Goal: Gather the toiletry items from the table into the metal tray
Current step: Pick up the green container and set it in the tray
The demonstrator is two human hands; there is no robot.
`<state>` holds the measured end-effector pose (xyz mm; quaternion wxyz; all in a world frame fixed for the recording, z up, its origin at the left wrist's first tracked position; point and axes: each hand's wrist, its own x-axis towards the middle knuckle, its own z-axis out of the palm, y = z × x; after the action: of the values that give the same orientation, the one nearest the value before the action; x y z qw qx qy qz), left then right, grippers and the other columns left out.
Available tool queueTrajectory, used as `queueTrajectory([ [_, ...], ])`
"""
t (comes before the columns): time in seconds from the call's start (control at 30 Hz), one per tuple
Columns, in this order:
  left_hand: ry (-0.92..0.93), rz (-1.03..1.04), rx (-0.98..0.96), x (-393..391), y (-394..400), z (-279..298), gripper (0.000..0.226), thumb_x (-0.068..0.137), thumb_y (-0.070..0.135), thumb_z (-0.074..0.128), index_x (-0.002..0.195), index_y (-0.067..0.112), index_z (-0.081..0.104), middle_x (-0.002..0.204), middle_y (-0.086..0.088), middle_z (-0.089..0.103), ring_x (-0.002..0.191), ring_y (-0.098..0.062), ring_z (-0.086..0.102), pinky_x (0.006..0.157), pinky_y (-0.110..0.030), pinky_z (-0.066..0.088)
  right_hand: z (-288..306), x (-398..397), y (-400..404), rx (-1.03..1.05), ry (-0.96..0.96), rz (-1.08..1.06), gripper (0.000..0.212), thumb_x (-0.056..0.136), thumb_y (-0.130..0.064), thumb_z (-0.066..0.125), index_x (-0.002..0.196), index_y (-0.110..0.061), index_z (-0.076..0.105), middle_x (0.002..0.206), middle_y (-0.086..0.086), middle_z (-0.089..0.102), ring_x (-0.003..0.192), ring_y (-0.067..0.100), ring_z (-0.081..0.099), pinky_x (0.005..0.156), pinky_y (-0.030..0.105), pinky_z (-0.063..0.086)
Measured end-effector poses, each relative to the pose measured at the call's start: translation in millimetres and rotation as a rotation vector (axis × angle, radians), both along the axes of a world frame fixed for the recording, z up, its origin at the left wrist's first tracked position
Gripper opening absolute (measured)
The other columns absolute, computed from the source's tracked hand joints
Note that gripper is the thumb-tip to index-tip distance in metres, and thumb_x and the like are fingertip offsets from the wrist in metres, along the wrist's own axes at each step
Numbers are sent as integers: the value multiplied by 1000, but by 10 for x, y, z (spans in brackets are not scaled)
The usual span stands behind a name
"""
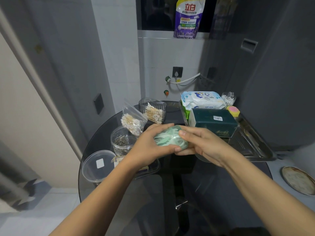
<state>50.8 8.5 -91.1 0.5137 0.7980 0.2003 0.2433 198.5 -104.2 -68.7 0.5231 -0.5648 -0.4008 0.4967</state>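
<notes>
Far left on the round dark glass table (pixel 213 184): one clear round plastic lid (pixel 98 165). Next, one clear round jar of metal pins (pixel 123 141), one zip bag of wooden cotton swabs (pixel 132 119), one ribbed clear holder of cotton swabs (pixel 152 110). Centre, above the table: one clear container of pale green floss picks (pixel 170 137), gripped by my left hand (pixel 150 145) and my right hand (pixel 204 145), fingers curled round it. Right, in the rectangular metal tray (pixel 252 147): one white-and-blue baby wipes pack (pixel 202 100), one dark green tissue box (pixel 214 121), one pink-and-yellow soap bar (pixel 233 111).
</notes>
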Motion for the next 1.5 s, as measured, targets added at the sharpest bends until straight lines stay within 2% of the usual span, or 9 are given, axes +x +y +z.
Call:
queueTrajectory([
  [0.1,0,-3,4,18,-42,-45,72,59,28,85,125,27,58,107,11,52,104,-5,57,91,-9,43,28,6,-32,-32,-55,-7,48,76,-34,59,118,-13,62,110,15,70,97,25,69,79,36,59],
  [0.23,-21,7,19,75,-108,-93,77,49,45,82,122,33,59,108,7,55,103,-4,59,90,-11,45,37,20,-92,-71,-104,-38,47,74,-40,60,112,-13,65,102,18,71,87,26,71,73,34,60],
  [0.43,-69,-10,38,191,-253,-61,70,59,18,88,121,34,58,106,10,53,100,2,56,90,-9,43,71,63,-244,-104,-165,-81,33,91,-34,51,111,-10,62,92,27,69,74,32,70,67,37,61],
  [0.7,-69,-46,57,491,-390,-21,61,71,38,78,127,35,55,120,3,52,115,-2,50,98,-7,38,117,301,-455,-65,-211,-197,32,88,-41,56,110,-19,63,86,7,70,68,18,66,63,31,53],
  [0.87,152,-64,58,798,-498,10,78,64,74,50,136,46,38,127,0,44,127,-11,31,109,-27,29,165,511,-537,-29,-255,-337,34,79,-45,65,107,-26,66,98,2,71,74,11,64,64,26,52],
  [1.0,118,-227,-190,1110,-598,204,60,77,59,56,131,35,48,128,1,58,122,-13,52,108,-35,39,169,748,-621,0,-201,-459,43,73,-64,60,105,-35,67,104,-7,71,92,10,64,81,32,52],
  [1.1,58,-270,-406,1372,-696,291,50,79,44,65,124,23,57,118,-1,68,106,-18,65,103,-42,46,190,930,-711,36,-17,-546,28,97,-41,38,113,-39,60,102,-11,67,81,6,58,67,23,43],
  [1.23,26,-349,-646,1657,-856,328,36,93,39,50,118,17,62,116,-7,68,106,-24,65,99,-42,48,173,1096,-857,24,123,-600,27,98,-32,38,117,-29,57,95,-8,65,79,6,58,67,23,42],
  [1.5,28,-137,-648,2076,-1078,266,31,93,33,49,111,15,67,106,-9,72,96,-24,70,88,-44,55,51,1381,-1045,-169,189,-539,43,86,-55,50,118,-26,57,109,8,69,96,26,67,89,39,52],
])
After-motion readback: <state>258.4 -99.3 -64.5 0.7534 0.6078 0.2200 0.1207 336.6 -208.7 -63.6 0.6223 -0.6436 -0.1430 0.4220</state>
